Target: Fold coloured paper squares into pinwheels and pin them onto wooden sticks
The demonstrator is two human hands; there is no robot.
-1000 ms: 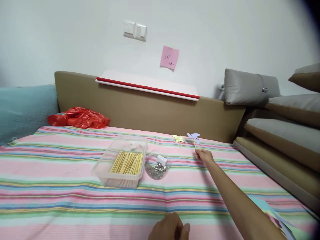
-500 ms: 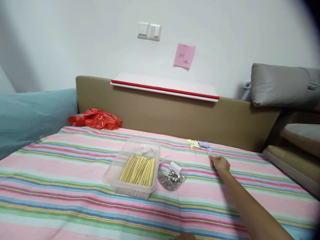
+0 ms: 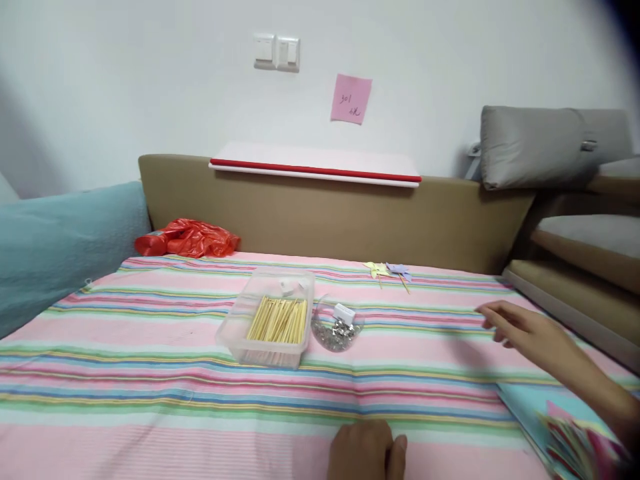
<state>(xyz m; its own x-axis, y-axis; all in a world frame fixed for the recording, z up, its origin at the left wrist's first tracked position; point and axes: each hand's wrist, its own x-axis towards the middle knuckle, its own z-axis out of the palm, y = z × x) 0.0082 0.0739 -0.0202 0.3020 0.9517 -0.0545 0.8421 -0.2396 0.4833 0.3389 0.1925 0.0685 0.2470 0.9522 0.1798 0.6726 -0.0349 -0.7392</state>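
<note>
My right hand is in the air above the striped cloth at the right, fingers loosely bent and apart, holding nothing. Beneath its forearm lie a light-blue sheet and a fanned stack of coloured papers. Near the bottom edge, my left hand rests on the cloth with its fingers curled under; nothing shows in it. Toward the back lie a yellow paper pinwheel and a purple paper pinwheel on sticks. A clear box holds many wooden sticks, beside a round clear dish of small metal pins and a white block.
A crumpled red plastic bag sits at the back left by a blue padded side. Behind is a brown headboard with a white, red-edged board on top. Grey cushions are piled at the right.
My right hand has let go of the purple pinwheel's stick and moved right and nearer. My left hand has come further into view. The view has turned right, showing the coloured papers.
</note>
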